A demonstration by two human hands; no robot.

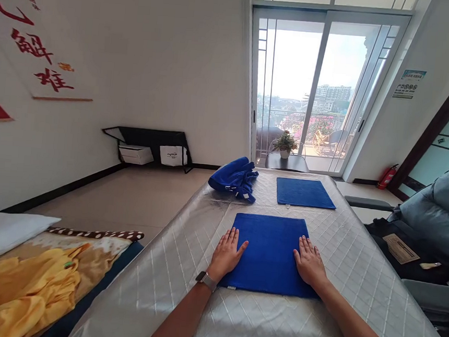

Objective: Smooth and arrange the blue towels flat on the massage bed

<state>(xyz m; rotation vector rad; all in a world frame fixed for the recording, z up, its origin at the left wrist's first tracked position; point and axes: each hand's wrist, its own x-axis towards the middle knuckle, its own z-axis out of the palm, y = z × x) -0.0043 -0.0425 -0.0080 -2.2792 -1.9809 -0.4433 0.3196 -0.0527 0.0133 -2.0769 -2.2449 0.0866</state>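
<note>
A blue towel (267, 256) lies spread flat on the quilted, silvery mattress (177, 253) in front of me. On its left edge rests my left hand (227, 252), palm down with the fingers stretched out; a watch is on that wrist. My right hand (310, 260) lies flat over the right edge, fingers extended and thumb apart. Neither hand grips anything. Farther back, a second blue towel (304, 193) is laid out flat. To its left sits a crumpled heap of blue cloths (234, 179) with white tags.
Left of the mattress are a white pillow (2, 235) and yellow cloth (29, 288) on a low bed. A potted plant (286, 144) stands on a chair (287, 162) beyond the far edge. At right is a grey armchair (439, 208) holding dark things.
</note>
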